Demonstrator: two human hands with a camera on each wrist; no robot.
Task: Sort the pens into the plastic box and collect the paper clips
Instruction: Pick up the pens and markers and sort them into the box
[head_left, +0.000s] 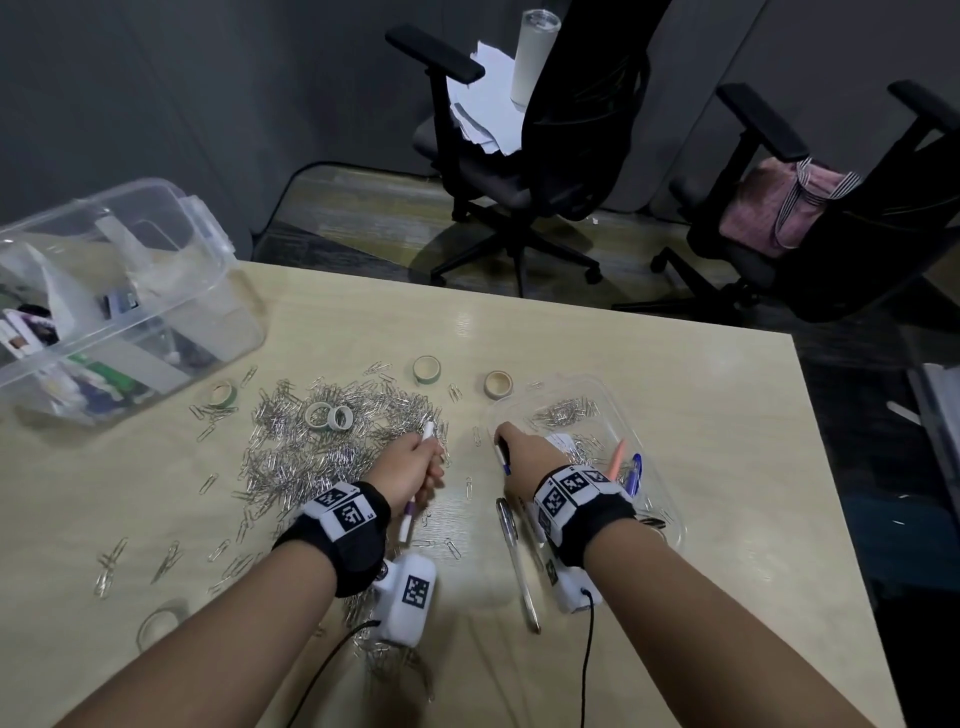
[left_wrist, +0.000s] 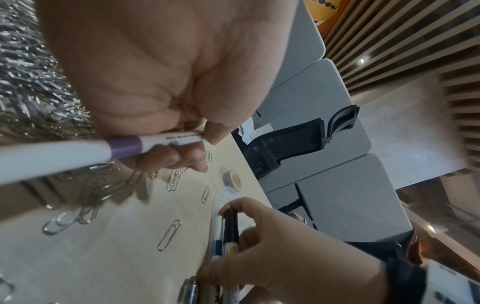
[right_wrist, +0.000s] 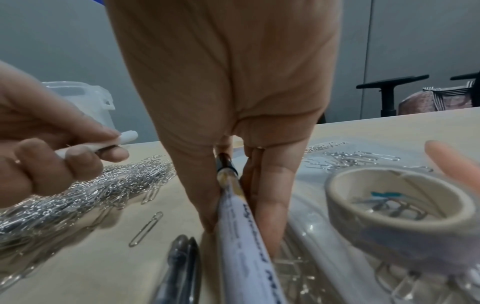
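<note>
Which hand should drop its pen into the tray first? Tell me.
Right, probably. The right hand grips its pen at the near rim of the clear tray. The left hand holds a white pen over the paper clips, farther from the tray.

No words or numbers can be read here. The white pen with the purple band (left_wrist: 124, 147) has a line of tiny dark print, too small to make out. The white pen (right_wrist: 244, 232) in the other hand has blurry blue letters (too smeared to spell). The wrist bands (head_left: 566, 491) carry black-and-white square code marks, not letters.
</note>
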